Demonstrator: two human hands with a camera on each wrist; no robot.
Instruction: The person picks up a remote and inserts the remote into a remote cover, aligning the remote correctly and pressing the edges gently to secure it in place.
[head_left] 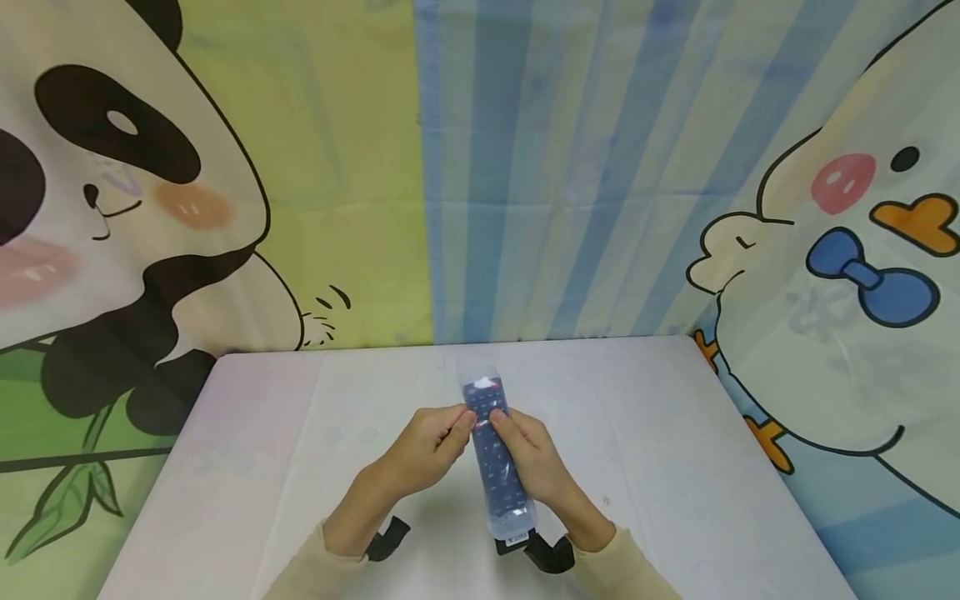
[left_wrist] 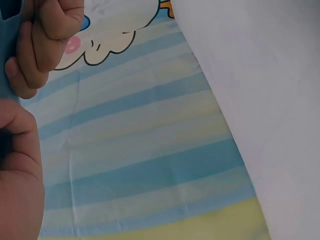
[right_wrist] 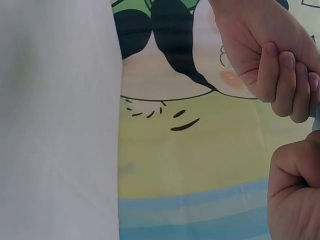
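A long remote control with a dark blue face and rows of small buttons stands tilted over the table, in a clear plastic sleeve that extends past both ends. My left hand pinches the sleeve's left edge near the top, thumb in front and fingers curled. Along the right side my right hand grips the remote, its thumb lying on the button face. In the left wrist view only a blue sliver of the remote shows at the left border. The right wrist view shows the curled left hand above the right hand.
A white-covered table lies under the hands. Behind it hangs a cloth backdrop with stripes, a panda and a white bird. Black straps show at both wrists, close over the table.
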